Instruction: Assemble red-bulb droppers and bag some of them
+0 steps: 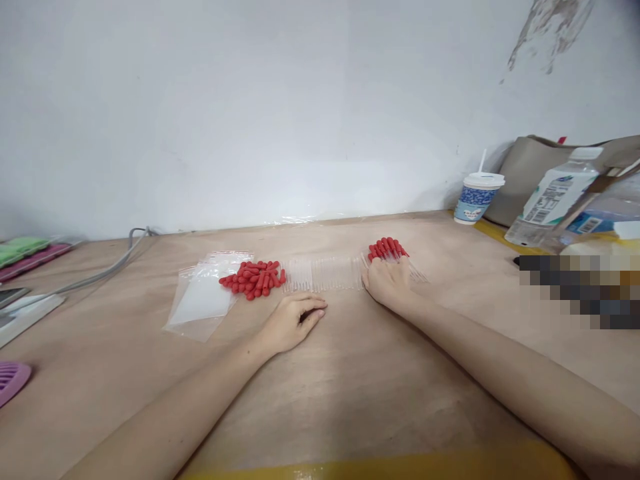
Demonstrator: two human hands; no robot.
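Just beyond right hand [388, 283], red-capped droppers [387, 248] (touching)

A wooden table [350, 393] stood against a white wall [240, 100], which bore a grey stain [550, 30] at the upper right. A yellow strip [400, 467] ran along the table's near edge. At the far right, a paper cup [475, 201] with a straw [483, 161] stood just beside a grey bag [530, 175]. A clear bottle [553, 199] lay tilted in front of the bag. On the left, a grey cable [113, 265] trailed from the wall toward a white slab [25, 317]. Green [20, 249] and pink [37, 261] pads lay at the left edge, and a purple grille [11, 381] lay nearer.
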